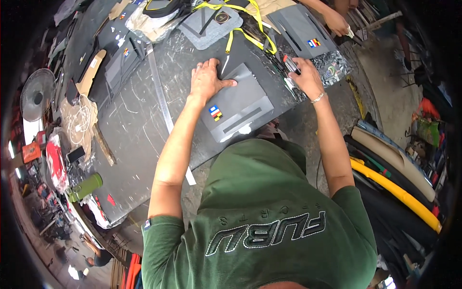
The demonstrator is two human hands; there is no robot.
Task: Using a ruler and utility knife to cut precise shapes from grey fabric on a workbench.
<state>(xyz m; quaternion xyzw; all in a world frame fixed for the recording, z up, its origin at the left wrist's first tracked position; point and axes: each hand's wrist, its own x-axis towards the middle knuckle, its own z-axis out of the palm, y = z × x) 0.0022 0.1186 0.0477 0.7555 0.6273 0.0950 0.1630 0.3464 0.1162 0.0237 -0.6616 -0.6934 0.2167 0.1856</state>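
A dark grey fabric panel [244, 98] lies on the table in front of me, with a small patch of coloured flags [215, 113] and a long dark slot or strip near its lower edge. My left hand [206, 79] rests on the panel's left side, fingers spread and thumb reaching across it. To the right of the panel, my right hand [309, 77] is wrapped around a small red, black and silver tool [290, 64]; its exact kind is unclear. Loose small items on the table lie just under and beside that hand.
A metal ruler [158, 86] lies left of my forearm. Yellow webbing [230, 42] and a light grey panel [211, 26] are at the back. Another person's hand [337, 24] reaches in at the far right, near a similar panel [301, 31]. Fabric rolls [394, 190] stand right.
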